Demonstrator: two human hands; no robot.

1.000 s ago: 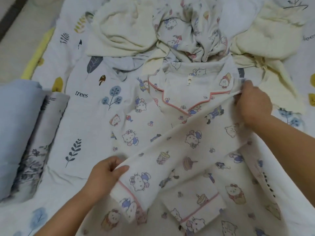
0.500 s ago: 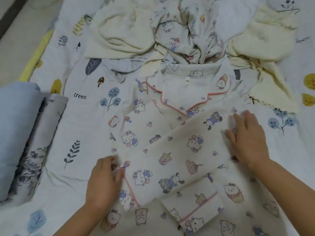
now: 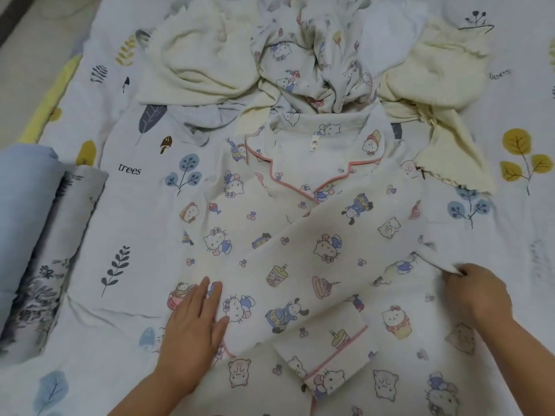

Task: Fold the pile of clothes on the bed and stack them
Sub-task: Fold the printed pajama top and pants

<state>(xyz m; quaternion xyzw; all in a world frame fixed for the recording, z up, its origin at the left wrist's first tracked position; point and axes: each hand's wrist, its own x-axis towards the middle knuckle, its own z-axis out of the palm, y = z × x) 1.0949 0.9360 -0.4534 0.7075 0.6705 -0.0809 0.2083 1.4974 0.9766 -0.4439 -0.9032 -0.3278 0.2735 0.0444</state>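
Head view, and from where I'm sitting here's the lineup left to right. At 9 o'clock there's a rolled blanket (image 3: 33, 235) parked on the edge of the bed sheet (image 3: 120, 205), not part of the job as far as I can tell. Next is the left hand (image 3: 192, 328), fingers straight and flat, pressing down on the cuff end of the sleeve (image 3: 300, 265) that lies folded diagonally across the pajama shirt (image 3: 315, 175). The shirt sits dead center, collar toward 12 o'clock, spread flat on the sheet. Right behind the collar at 12 is the pile of clothes (image 3: 312, 55), a crumpled cartoon-print piece with cream garments on both sides, all still unfolded. Over at 4 o'clock the right hand (image 3: 477, 295) has its fingers curled, pinching the shirt fabric at the side edge just under the shoulder.

Handling-wise, I'd guess this stuff is light, soft cotton, totally floppy, no stiffness to lean on. It'll wrinkle and slide on itself if dragged, so a flat palm to pin the fold and a pinch at seams or edges looks like the way to go. For the next fold I'd take hold at the side seam and hem, not mid-panel, since loose fabric just bunches there.
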